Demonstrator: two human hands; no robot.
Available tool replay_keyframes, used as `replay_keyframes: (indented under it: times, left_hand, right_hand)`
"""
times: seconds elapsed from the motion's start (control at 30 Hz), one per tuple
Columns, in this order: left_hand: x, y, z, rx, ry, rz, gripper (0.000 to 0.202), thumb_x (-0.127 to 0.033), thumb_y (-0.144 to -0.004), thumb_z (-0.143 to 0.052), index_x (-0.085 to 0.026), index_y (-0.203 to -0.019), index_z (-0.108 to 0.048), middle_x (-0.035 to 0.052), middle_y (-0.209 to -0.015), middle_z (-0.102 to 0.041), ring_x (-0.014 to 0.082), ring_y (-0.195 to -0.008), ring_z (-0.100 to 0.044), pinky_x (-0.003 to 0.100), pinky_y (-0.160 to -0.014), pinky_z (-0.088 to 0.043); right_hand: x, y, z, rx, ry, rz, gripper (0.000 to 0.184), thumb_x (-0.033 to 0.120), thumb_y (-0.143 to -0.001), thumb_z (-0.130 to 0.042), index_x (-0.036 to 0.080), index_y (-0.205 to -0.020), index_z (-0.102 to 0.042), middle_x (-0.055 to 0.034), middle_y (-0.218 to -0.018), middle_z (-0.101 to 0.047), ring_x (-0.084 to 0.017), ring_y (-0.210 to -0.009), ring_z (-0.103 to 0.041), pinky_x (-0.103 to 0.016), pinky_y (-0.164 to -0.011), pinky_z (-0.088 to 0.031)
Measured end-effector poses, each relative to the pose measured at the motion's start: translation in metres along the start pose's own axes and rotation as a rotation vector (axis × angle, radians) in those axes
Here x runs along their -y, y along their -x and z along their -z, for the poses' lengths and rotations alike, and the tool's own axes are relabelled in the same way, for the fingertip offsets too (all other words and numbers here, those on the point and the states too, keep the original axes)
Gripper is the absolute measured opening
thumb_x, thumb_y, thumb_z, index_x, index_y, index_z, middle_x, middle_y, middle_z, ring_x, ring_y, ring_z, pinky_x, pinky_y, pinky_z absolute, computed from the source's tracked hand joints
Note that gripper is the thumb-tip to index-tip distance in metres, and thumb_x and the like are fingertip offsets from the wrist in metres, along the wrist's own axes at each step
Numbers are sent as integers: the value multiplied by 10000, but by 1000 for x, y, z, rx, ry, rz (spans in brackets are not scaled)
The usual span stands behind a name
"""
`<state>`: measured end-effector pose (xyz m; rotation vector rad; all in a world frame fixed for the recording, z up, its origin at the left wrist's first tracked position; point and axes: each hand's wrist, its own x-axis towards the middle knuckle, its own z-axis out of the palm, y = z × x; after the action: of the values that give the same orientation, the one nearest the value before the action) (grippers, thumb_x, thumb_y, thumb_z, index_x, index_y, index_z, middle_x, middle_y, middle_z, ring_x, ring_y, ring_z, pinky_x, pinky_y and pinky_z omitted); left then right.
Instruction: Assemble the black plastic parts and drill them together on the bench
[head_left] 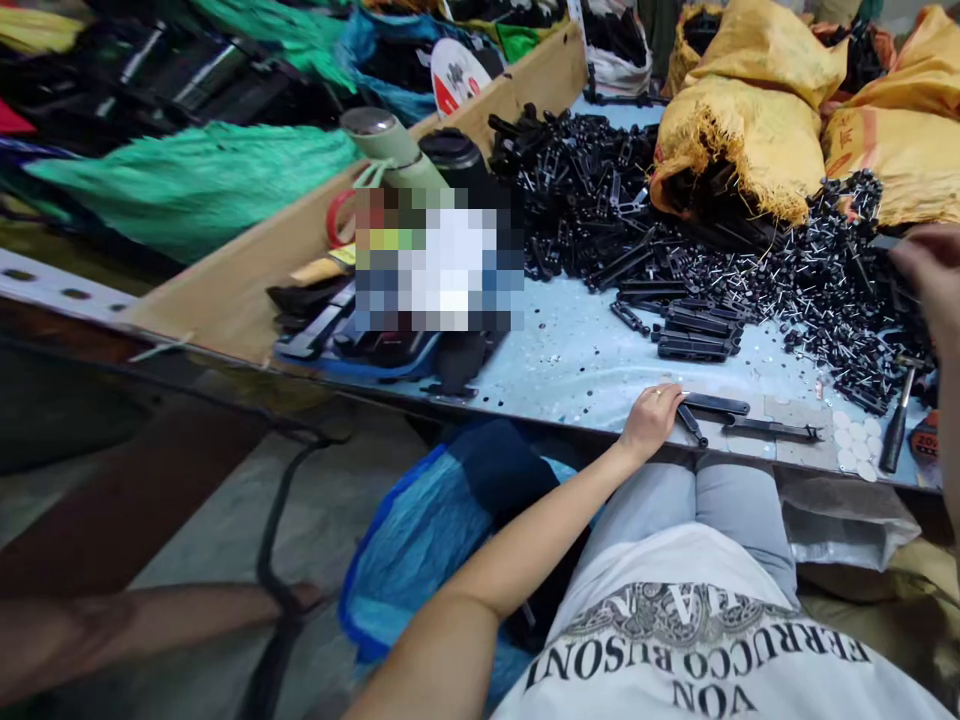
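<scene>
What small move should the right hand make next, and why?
Probably bring one pin from the loose pin pile over to the black bar. The right hand is by the pile's right side in the picture, while the left hand is at the bar's near end. Whether the right fingers already hold a pin, I can't tell.

One left hand (651, 420) and one right hand (928, 270) show, plus three black strips (718, 404), one hammer (894, 438), one pale green flask (399, 150), one round sign (456, 75). White discs (847, 460) number roughly a dozen. Yellow sacks (750, 140), at least two; pins (840, 310), too many to count.
</scene>
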<state>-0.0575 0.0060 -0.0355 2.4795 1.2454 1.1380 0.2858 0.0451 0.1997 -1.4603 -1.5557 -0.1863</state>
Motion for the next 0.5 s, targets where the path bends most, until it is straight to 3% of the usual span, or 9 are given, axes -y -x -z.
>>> replay_keyframes:
  times: [0.1, 0.2, 0.37, 0.5]
  left_hand:
    - [3, -1, -5, -94, -27, -7, 181, -225, -922, -432, -154, -978, -589, 88, -890, -693, 195, -857, -665, 337, -783, -539]
    - [6, -1, -5, -103, -34, -28, 166, -226, -913, -455, -158, -975, -593, 84, -875, -696, 194, -847, -669, 328, -772, -544]
    - [7, 0, -3, -69, -24, -14, 169, -230, -918, -447, -161, -971, -591, 85, -889, -695, 194, -849, -668, 334, -777, -542]
    - [8, 1, -3, -24, -4, 2, 181, -242, -925, -430, -164, -971, -587, 86, -909, -692, 191, -871, -663, 341, -800, -537]
  right_hand:
    - [29, 80, -39, 531, -122, -102, 242, 365, -736, -699, 154, -851, -671, -56, -791, -675, -135, -686, -626, -275, -654, -515]
    - [35, 130, -66, 841, -113, -159, 123, 268, -725, -701, 169, -779, -652, -28, -734, -674, -141, -642, -621, -269, -632, -509]
    - [31, 141, -80, 1080, 9, -106, 67, 175, -739, -666, 165, -803, -647, -20, -725, -668, -139, -657, -619, -230, -641, -462]
    - [45, 136, -89, 1184, 195, 122, 72, 105, -758, -616, 150, -804, -648, -65, -831, -673, -166, -762, -622, -228, -681, -423]
